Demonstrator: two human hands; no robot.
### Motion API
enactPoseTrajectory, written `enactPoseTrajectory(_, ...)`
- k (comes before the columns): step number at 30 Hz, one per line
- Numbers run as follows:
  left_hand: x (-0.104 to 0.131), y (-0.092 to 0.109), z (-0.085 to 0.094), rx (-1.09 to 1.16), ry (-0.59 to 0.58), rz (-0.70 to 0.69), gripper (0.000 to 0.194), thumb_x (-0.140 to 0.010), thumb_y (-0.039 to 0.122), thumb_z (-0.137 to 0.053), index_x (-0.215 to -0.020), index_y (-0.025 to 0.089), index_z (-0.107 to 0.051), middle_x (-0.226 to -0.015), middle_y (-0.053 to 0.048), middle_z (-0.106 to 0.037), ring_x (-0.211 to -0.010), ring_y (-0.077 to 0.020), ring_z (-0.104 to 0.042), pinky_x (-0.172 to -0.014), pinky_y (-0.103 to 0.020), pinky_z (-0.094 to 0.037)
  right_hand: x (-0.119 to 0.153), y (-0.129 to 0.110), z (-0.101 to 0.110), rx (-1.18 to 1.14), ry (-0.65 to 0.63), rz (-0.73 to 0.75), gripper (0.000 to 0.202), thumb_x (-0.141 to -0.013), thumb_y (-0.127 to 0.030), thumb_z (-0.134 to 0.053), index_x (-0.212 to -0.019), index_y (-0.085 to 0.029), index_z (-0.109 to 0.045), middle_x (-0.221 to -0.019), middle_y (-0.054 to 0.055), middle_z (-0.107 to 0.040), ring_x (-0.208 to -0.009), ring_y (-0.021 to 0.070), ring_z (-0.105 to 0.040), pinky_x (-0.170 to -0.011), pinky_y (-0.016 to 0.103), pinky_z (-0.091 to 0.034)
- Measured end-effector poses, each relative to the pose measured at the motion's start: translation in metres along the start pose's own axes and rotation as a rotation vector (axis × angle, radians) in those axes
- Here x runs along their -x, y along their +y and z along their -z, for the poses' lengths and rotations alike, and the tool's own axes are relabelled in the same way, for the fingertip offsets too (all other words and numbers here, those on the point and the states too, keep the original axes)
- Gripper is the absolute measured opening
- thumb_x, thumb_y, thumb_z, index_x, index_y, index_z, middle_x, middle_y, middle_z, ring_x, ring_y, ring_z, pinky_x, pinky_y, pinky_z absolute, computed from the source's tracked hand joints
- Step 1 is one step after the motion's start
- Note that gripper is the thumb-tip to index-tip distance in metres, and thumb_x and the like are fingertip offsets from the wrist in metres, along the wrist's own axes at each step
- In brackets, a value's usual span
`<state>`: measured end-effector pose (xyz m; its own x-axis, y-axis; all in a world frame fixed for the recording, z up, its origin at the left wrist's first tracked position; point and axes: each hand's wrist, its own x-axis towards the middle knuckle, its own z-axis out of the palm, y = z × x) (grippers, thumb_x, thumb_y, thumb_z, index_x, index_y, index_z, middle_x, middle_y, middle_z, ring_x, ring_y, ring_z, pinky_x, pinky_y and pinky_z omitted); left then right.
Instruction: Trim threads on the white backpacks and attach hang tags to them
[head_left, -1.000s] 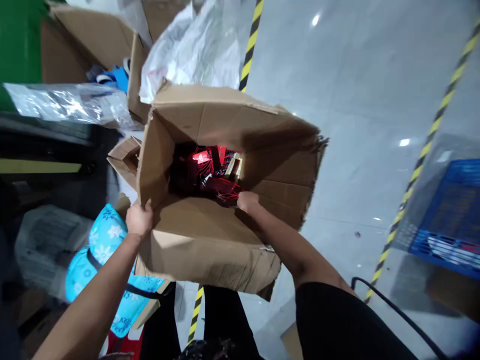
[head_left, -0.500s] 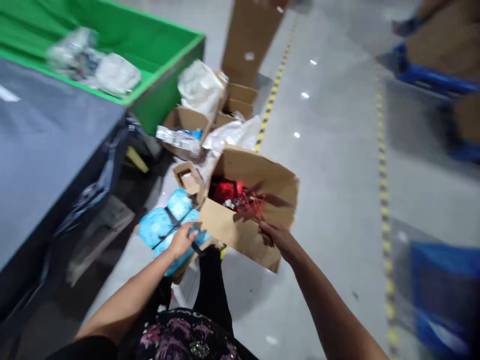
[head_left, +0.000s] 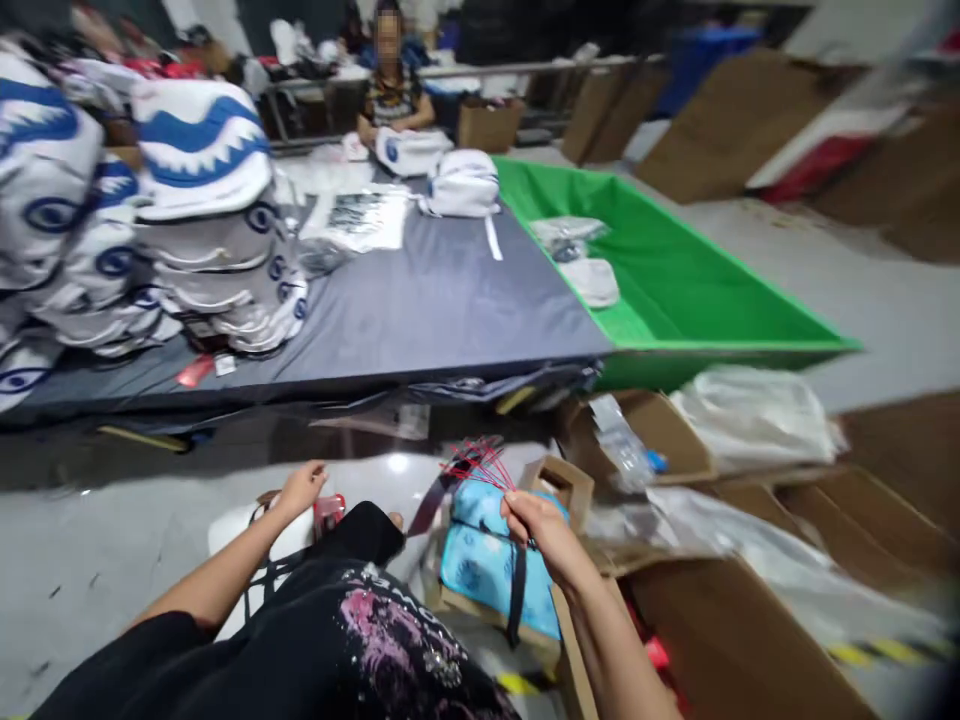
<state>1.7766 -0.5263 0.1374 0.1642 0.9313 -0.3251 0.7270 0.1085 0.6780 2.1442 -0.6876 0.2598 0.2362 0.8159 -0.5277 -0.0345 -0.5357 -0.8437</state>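
My right hand (head_left: 526,515) is closed on a bundle of thin red cords (head_left: 480,462), whose loose ends fan out up and to the left. Below it lies a light blue bag (head_left: 480,550) with a black strap (head_left: 517,590), resting on a cardboard box. My left hand (head_left: 302,488) is held out over the floor, its fingers curled together with nothing visible in them. Near it are a white stool-like seat (head_left: 292,540) and a small red object (head_left: 330,510). Under my right forearm stands an open carton (head_left: 735,640) with red items inside.
Ahead is a grey-covered table (head_left: 450,290) bearing stacked white-and-blue backpacks (head_left: 206,150) and a white backpack (head_left: 463,183). A green bin (head_left: 697,290) adjoins it. Cartons (head_left: 667,420) and plastic sacks (head_left: 757,415) crowd the right. A person (head_left: 394,95) handles a white bag across the table.
The view has swung left towards the table. My left hand has come away from the blue bag to the left. My right hand, still gripping the red cords, has moved from the carton to above the bag.
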Motion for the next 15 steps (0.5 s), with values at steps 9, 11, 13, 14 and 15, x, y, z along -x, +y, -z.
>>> enactPoseTrajectory(9,-0.146,-0.084,0.153,0.233,0.536,0.311,0.035,-0.09,0.034,-0.045,-0.105,0.013,-0.067,-0.098,-0.014,-0.074,-0.107,-0.0271,-0.067,-0.096,-0.04,-0.051,-0.16,-0.12,-0.054,0.592,0.136,0.232,0.046,-0.079,-0.066,-0.046,-0.059,-0.026,-0.056,-0.045,0.002,-0.046,-0.044,0.0192,-0.042,-0.048,0.032,-0.032)
enactPoseTrajectory(11,-0.197,-0.089,0.175,0.259,0.49,0.279,0.033,-0.089,0.033,-0.044,-0.097,0.014,-0.069,-0.091,-0.012,-0.074,-0.097,-0.0252,-0.069,-0.091,-0.037,-0.052,-0.203,-0.158,-0.074,0.797,0.201,0.294,0.044,-0.084,-0.059,-0.041,-0.056,-0.027,-0.051,-0.05,0.005,-0.052,-0.049,0.0219,-0.049,-0.051,0.033,-0.035)
enactPoseTrajectory(13,-0.24,-0.076,0.176,0.28,0.371,0.172,0.029,-0.088,0.032,-0.046,-0.092,0.014,-0.07,-0.088,-0.009,-0.075,-0.086,-0.0223,-0.07,-0.083,-0.033,-0.053,-0.245,-0.192,-0.112,1.036,0.294,0.323,0.042,-0.09,-0.05,-0.037,-0.059,-0.026,-0.051,-0.062,0.009,-0.062,-0.061,0.0242,-0.059,-0.057,0.033,-0.039)
enactPoseTrajectory(14,-0.258,-0.064,0.169,0.287,0.299,0.102,0.028,-0.088,0.031,-0.048,-0.092,0.014,-0.07,-0.087,-0.008,-0.075,-0.082,-0.0209,-0.069,-0.08,-0.031,-0.053,-0.267,-0.206,-0.137,1.163,0.345,0.315,0.04,-0.092,-0.046,-0.037,-0.064,-0.025,-0.054,-0.07,0.011,-0.067,-0.068,0.0252,-0.064,-0.06,0.033,-0.041)
enactPoseTrajectory(15,-0.272,-0.049,0.161,0.289,0.227,0.034,0.028,-0.088,0.031,-0.049,-0.093,0.015,-0.071,-0.086,-0.006,-0.075,-0.08,-0.0197,-0.069,-0.078,-0.029,-0.053,-0.29,-0.217,-0.163,1.294,0.382,0.255,0.04,-0.095,-0.042,-0.034,-0.071,-0.024,-0.06,-0.078,0.014,-0.07,-0.074,0.0262,-0.067,-0.062,0.032,-0.043)
